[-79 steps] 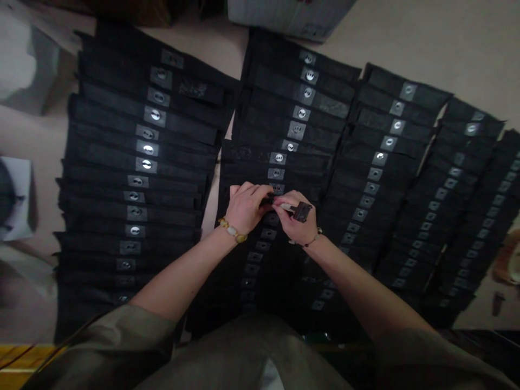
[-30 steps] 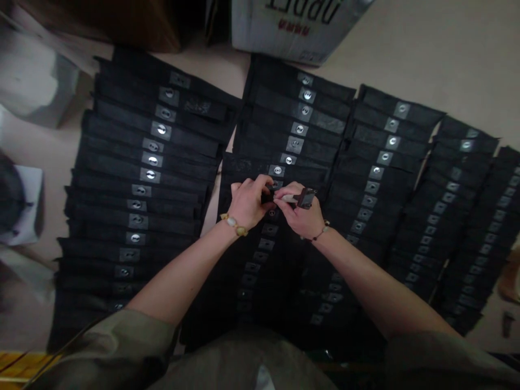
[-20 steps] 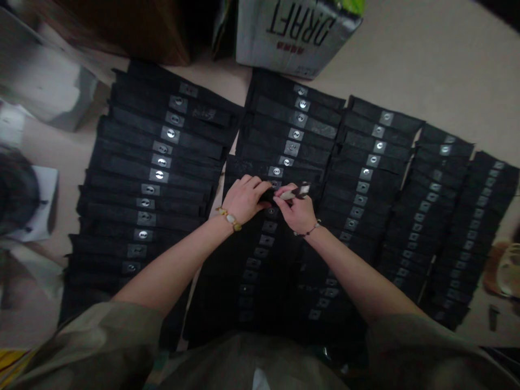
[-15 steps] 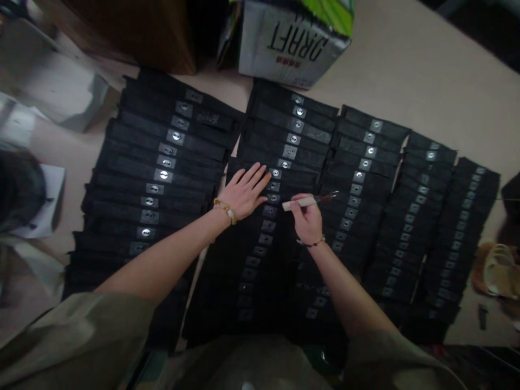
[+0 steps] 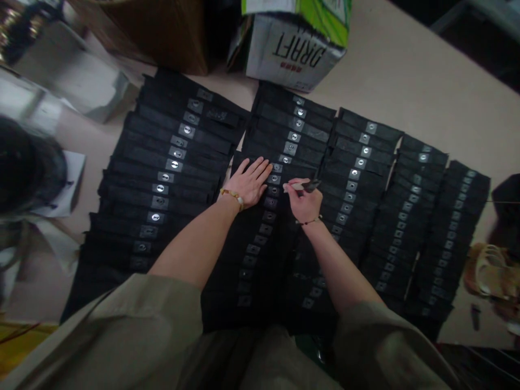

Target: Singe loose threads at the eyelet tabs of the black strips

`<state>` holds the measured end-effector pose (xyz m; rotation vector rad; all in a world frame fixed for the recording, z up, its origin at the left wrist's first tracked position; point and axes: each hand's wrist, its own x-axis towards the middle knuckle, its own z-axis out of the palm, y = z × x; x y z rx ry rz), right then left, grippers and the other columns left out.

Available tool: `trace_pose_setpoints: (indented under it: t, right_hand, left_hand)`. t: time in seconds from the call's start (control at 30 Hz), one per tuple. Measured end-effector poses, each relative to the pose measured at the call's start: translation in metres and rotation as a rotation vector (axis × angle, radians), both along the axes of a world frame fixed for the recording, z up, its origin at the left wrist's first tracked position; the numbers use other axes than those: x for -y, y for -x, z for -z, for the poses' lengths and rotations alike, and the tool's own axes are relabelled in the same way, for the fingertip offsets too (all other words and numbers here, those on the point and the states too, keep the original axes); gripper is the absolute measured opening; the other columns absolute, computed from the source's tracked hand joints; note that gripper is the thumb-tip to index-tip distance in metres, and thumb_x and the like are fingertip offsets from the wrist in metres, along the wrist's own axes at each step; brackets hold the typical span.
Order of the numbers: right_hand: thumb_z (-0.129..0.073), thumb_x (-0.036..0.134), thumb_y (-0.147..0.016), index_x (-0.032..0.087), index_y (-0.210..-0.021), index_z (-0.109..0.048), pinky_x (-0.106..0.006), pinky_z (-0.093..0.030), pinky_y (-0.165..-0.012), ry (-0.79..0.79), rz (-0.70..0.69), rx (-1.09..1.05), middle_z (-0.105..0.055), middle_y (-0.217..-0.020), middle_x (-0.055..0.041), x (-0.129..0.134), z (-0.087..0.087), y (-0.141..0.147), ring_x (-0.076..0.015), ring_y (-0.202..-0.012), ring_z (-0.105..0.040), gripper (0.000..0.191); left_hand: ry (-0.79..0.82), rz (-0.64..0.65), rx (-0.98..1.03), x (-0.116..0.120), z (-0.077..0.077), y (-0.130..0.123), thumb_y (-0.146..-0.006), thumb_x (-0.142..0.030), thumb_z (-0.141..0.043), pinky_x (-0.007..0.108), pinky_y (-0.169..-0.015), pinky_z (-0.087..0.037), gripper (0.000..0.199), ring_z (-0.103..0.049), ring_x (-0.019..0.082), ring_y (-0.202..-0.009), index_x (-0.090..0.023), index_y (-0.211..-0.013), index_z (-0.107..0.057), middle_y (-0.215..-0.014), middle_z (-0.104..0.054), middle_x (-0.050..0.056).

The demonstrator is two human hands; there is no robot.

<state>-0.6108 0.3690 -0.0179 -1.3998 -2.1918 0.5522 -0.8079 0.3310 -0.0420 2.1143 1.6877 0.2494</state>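
Observation:
Overlapping black pieces that look like cloth [image 5: 280,244] lie in slanting rows, each with a small grey patch bearing a pale mark. My left hand [image 5: 248,183] rests flat on the second row from the left, fingers stretched out, just left of a grey patch [image 5: 277,168]. Pinched in my right hand [image 5: 304,201] is a slim tool [image 5: 312,186] with a pale end and a dark end; its exact kind is unclear. The pale end points left towards the patches of the same row. Whether it touches the cloth I cannot tell.
A white and green carton [image 5: 296,54] and a brown box [image 5: 162,38] stand at the back of the pale table [image 5: 390,70]. On the left are a grey-white box [image 5: 77,76] and a dark round object [image 5: 24,168]. Sandals [image 5: 489,271] lie at far right.
My right hand has moved slightly up, and the tool's dark end now shows shorter behind the fingers. My left hand stays flat on the cloth. The view has shifted a little.

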Motion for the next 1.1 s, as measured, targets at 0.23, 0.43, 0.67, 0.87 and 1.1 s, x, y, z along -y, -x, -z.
trace_pose_setpoints:
  t: [0.23,0.43,0.67,0.87,1.1]
  right_hand:
    - [-0.060,0.036,-0.091,0.023,-0.089,-0.072,-0.031,-0.056,-0.076,0.040,-0.195,-0.063,-0.073,-0.086,-0.0046,0.031,-0.001,-0.003,-0.0189,-0.080,-0.069,0.018]
    - [-0.062,0.036,-0.091,0.022,-0.089,-0.071,-0.038,-0.057,-0.077,0.003,-0.043,-0.147,-0.074,-0.087,-0.0057,0.045,0.006,-0.020,-0.0213,-0.080,-0.069,0.017]
    - [-0.063,0.026,-0.090,0.022,-0.088,-0.071,-0.041,-0.056,-0.092,-0.043,-0.194,-0.181,-0.075,-0.082,-0.0030,0.076,0.019,-0.022,-0.0187,-0.077,-0.070,0.009]
    - [-0.065,0.023,-0.088,0.021,-0.092,-0.070,-0.041,-0.052,-0.091,-0.106,-0.171,-0.207,-0.075,-0.084,-0.0040,0.098,0.017,-0.032,-0.0186,-0.078,-0.069,0.006]
    - [-0.062,0.028,-0.090,0.021,-0.087,-0.069,-0.037,-0.052,-0.073,0.037,-0.028,-0.155,-0.071,-0.080,-0.0043,0.096,0.001,-0.031,-0.0187,-0.074,-0.064,0.010]
  left_hand:
    - [0.007,-0.013,-0.005,0.000,0.001,-0.001,-0.098,-0.031,-0.037,0.048,-0.125,-0.007,0.062,-0.017,0.026,-0.154,-0.018,-0.157,-0.027,-0.164,-0.029,0.009]
    - [0.010,-0.022,-0.001,0.000,0.002,-0.002,-0.097,-0.031,-0.037,0.048,-0.125,-0.006,0.062,-0.017,0.026,-0.154,-0.018,-0.157,-0.027,-0.164,-0.028,0.008]
    - [0.005,0.004,-0.055,0.000,0.002,0.000,-0.098,-0.033,-0.033,0.047,-0.125,-0.006,0.062,-0.015,0.025,-0.154,-0.015,-0.157,-0.026,-0.165,-0.026,0.009]
    - [0.028,0.017,-0.090,-0.001,0.001,0.000,-0.098,-0.035,-0.031,0.048,-0.125,-0.006,0.064,-0.013,0.027,-0.154,-0.015,-0.159,-0.021,-0.166,-0.023,0.009]
    - [-0.003,0.014,-0.092,0.001,0.000,-0.001,-0.100,-0.036,-0.028,0.047,-0.125,-0.008,0.062,-0.015,0.025,-0.154,-0.013,-0.157,-0.026,-0.165,-0.025,0.009]
